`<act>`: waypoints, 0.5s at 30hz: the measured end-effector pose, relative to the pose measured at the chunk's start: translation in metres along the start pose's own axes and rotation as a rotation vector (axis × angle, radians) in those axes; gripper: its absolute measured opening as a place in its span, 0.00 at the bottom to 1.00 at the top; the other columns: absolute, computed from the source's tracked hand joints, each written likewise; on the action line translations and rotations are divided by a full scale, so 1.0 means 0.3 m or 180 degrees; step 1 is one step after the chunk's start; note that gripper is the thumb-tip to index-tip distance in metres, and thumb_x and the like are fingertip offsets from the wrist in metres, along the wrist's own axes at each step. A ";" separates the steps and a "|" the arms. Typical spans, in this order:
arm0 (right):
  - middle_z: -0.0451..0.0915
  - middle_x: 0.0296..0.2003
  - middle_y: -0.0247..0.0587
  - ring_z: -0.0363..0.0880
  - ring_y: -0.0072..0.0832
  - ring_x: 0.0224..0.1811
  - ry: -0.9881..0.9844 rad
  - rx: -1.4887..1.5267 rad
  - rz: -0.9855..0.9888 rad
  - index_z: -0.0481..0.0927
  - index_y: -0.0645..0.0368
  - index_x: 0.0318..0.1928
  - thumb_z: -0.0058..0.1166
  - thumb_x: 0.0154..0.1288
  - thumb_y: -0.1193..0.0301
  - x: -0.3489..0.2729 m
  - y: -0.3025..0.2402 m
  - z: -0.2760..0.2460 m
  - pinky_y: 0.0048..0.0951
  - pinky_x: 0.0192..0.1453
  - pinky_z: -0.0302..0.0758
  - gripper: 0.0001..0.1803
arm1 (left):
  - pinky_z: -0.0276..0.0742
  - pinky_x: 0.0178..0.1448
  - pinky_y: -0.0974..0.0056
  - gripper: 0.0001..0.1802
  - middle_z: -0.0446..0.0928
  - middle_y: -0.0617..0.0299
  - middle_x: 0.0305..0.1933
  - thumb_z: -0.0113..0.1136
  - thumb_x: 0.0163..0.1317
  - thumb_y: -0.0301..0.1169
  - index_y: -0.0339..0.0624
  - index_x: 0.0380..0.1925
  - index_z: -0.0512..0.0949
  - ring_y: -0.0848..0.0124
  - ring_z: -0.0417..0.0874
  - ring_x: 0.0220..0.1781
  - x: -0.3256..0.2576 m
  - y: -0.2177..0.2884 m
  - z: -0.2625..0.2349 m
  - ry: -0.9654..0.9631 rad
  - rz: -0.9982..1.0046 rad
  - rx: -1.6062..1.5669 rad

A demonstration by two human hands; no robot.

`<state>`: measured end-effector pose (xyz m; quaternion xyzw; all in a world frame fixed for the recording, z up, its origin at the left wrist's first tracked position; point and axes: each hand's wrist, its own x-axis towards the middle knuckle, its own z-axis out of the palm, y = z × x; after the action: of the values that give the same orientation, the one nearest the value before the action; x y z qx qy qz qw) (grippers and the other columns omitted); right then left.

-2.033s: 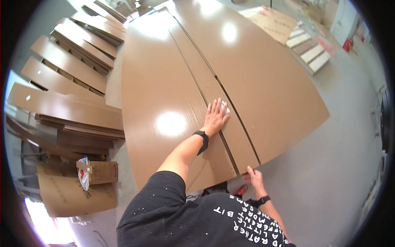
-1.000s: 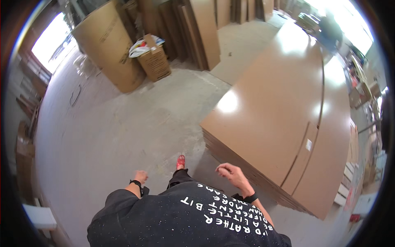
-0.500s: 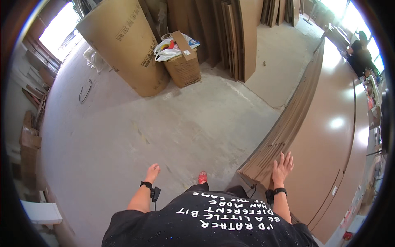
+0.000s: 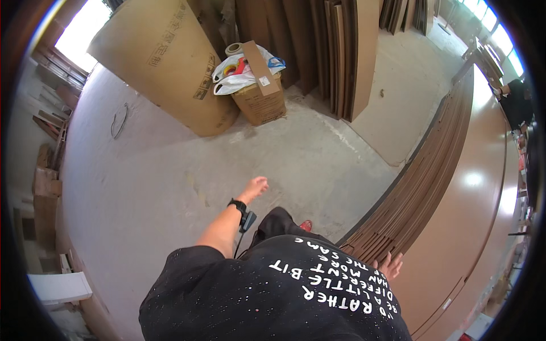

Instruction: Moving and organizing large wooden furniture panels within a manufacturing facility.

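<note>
My left hand (image 4: 254,188) hangs in front of me above the bare floor, its fingers curled in and nothing seen in them. A dark band and a small black device with a cord sit on that wrist. On my right, a tall stack of brown panels (image 4: 424,182) shows its many layered edges. My right hand (image 4: 389,266) lies at the near end of the glossy top panel (image 4: 455,196), fingers stretched out and flat. My shirt hides the rest of that hand and its wrist.
Ahead stand a large rolled cardboard tube (image 4: 165,68) and a carton (image 4: 261,105) topped with a plastic bag (image 4: 230,84) and tape rolls. Upright boards (image 4: 347,57) lean behind them. A person (image 4: 516,102) is at the far right, beyond the stack. A thin cable (image 4: 118,122) lies on the floor.
I have stepped forward along the stack. My left hand has swung ahead and to the right. My right hand now sits closer to my body, partly behind my shirt.
</note>
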<state>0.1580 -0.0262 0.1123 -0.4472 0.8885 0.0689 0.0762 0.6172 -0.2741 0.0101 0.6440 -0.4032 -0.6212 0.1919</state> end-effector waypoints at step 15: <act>0.74 0.40 0.46 0.73 0.43 0.41 -0.1245 0.1170 -0.0524 0.72 0.48 0.46 0.50 0.53 0.60 0.488 -0.465 -0.045 0.41 0.44 0.71 0.18 | 0.46 0.63 0.47 0.57 0.40 0.58 0.67 0.55 0.37 0.66 0.51 0.62 0.43 0.56 0.44 0.66 1.241 0.400 -0.451 0.0944 -0.1123 -0.1560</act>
<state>0.1831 -0.2260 0.0890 -0.4748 0.8152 -0.0148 0.3314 0.6768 -0.6627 -0.1196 0.7220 -0.0919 -0.6228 0.2871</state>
